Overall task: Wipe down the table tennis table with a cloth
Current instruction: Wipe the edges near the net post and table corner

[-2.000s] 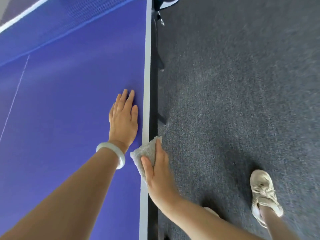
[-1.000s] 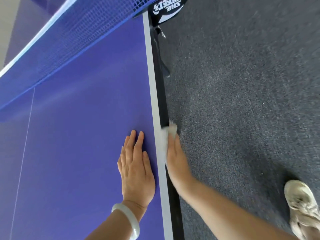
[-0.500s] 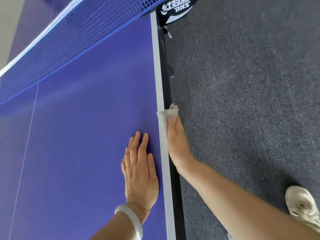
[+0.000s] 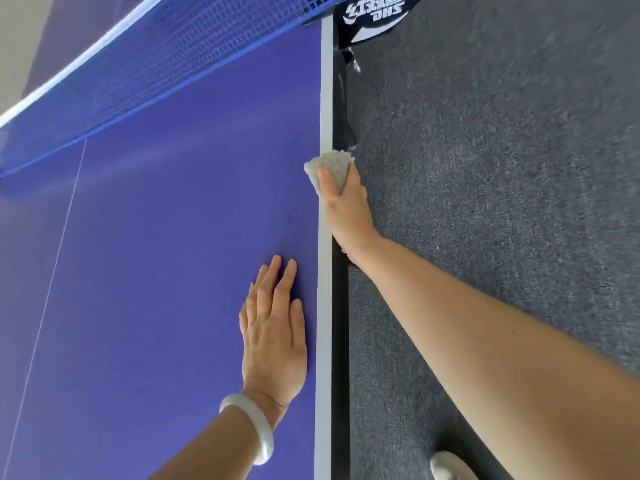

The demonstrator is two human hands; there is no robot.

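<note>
The blue table tennis table [image 4: 166,254] fills the left half of the view, with a white line [image 4: 325,98] along its right side edge. My right hand [image 4: 346,213] grips a small grey cloth [image 4: 330,166] and holds it against that side edge, thumb on top and fingers wrapped down over the side. My left hand [image 4: 273,330] rests flat on the blue top close to the white line, fingers straight. A pale bangle [image 4: 254,427] sits on my left wrist.
The blue net [image 4: 156,64] crosses the top of the view, ending at a black net post bracket [image 4: 370,19] with white lettering. Dark grey carpet [image 4: 502,168] lies to the right of the table. My pale shoe [image 4: 448,467] shows at the bottom.
My right hand has slid the cloth along the table's side edge toward the net. My left hand has stayed flat on the top, and the view has shifted forward.
</note>
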